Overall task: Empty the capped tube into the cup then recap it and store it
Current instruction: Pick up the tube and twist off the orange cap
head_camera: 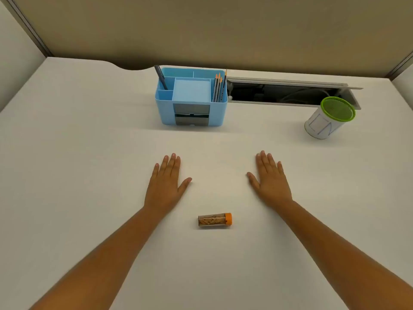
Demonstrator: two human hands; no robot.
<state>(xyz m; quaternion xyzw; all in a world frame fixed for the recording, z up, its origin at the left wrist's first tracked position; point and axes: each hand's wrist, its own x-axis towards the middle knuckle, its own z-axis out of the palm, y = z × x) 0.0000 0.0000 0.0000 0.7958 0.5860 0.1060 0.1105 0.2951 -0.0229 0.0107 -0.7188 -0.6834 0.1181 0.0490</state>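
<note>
Two hands flat on the desk [89, 153], your left hand [166, 184] and right hand [271, 182], fingers spread, holding nothing. Tube [212, 221] lies on its side between your forearms: clear rigid cylinder, orange cap [228, 219], tan bits inside. Probably light, smooth, prone to rolling; pinch mid-barrel. Cup [325, 121] far right; blue organizer [192, 99] behind

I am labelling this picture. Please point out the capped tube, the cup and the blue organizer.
capped tube [212, 221], head view, on its clear body.
cup [321, 126], head view, on its white side wall.
blue organizer [165, 113], head view, on its front wall.
</note>
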